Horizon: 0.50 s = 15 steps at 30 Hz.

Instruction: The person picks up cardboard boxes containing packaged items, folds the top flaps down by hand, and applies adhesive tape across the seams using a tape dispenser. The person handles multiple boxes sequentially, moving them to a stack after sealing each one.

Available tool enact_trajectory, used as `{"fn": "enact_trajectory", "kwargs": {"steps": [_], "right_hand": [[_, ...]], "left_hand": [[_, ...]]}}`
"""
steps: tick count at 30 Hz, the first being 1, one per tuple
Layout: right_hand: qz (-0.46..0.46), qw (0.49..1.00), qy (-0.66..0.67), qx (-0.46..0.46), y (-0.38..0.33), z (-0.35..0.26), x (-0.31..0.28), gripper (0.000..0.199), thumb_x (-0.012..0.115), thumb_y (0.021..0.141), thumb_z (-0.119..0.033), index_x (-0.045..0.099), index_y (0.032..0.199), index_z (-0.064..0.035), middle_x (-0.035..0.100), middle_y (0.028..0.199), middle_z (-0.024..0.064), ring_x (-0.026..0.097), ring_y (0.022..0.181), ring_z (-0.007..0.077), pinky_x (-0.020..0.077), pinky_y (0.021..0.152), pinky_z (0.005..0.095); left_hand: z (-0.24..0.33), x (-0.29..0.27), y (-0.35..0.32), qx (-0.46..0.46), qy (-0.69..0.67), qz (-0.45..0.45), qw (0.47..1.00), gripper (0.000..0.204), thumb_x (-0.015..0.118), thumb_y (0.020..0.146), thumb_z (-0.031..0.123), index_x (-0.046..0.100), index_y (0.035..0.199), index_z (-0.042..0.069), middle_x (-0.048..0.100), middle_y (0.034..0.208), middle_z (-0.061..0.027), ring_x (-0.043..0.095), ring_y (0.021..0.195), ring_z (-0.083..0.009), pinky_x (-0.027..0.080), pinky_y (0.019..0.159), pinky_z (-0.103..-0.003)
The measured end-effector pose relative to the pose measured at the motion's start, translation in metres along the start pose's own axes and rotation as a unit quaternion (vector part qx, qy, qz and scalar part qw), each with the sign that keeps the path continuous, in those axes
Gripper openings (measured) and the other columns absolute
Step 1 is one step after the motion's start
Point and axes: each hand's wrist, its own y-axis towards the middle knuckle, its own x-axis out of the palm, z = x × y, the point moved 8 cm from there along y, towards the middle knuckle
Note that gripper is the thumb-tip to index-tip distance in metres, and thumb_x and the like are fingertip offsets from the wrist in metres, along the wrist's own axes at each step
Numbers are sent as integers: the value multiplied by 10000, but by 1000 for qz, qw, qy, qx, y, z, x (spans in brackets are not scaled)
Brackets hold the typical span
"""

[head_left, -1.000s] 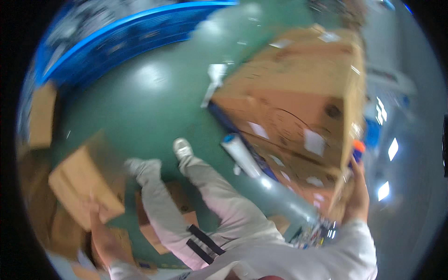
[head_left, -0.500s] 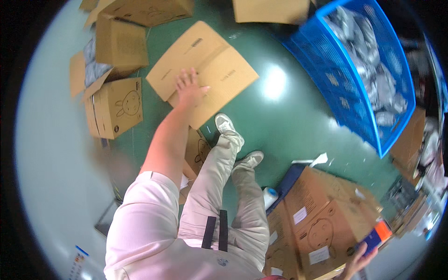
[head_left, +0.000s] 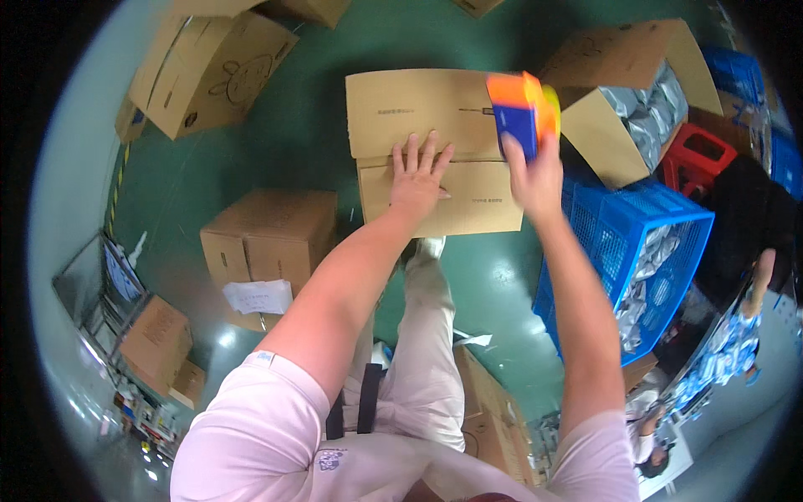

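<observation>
Now, your left hand (head_left: 418,180) spreads wide, palm down, on one tan rectangular cardboard box (head_left: 470,188) at twelve o'clock; your right hand (head_left: 535,177) grips one blue-and-orange handheld plastic tool (head_left: 514,113) at one o'clock.

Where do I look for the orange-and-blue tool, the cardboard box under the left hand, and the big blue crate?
Orange-and-blue tool (head_left: 517,121): head view, on its blue body.
Cardboard box (head_left: 473,184): head view, on its lower panel.
Big blue crate (head_left: 611,221): head view, on its side wall.
</observation>
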Motion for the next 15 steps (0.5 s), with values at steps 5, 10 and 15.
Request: {"fn": "enact_trajectory", "kwargs": {"steps": [5, 10, 15], "right_hand": [[23, 957, -152, -245, 153, -38, 108, 541, 698, 898, -469, 532, 1034, 27, 660, 919, 273, 638, 870, 453, 502, 784, 506], [-204, 948, -227, -89, 198, -18, 226, 678, 630, 905, -559, 527, 1273, 1, 675, 1158, 239, 634, 1122, 384, 474, 982, 461], [-272, 944, -182, -40, 208, 15, 253, 867, 593, 880, -655, 463, 1418, 12, 636, 1284, 240, 594, 1226, 371, 455, 1040, 426]], "left_hand": [[1, -4, 2, -1, -40, 34, 999, 974, 743, 793, 470, 228, 1595, 269, 114, 1669, -87, 112, 1519, -402, 104, 1204, -642], [-5, -1, 3, -3, -68, 20, 997, 955, 738, 807, 433, 219, 1597, 294, 125, 1671, -62, 126, 1523, -374, 87, 1219, -620], [-12, 2, 0, 4, -103, 74, 992, 907, 744, 797, 409, 284, 1573, 315, 189, 1658, -16, 168, 1518, -329, 105, 1234, -566]]}}
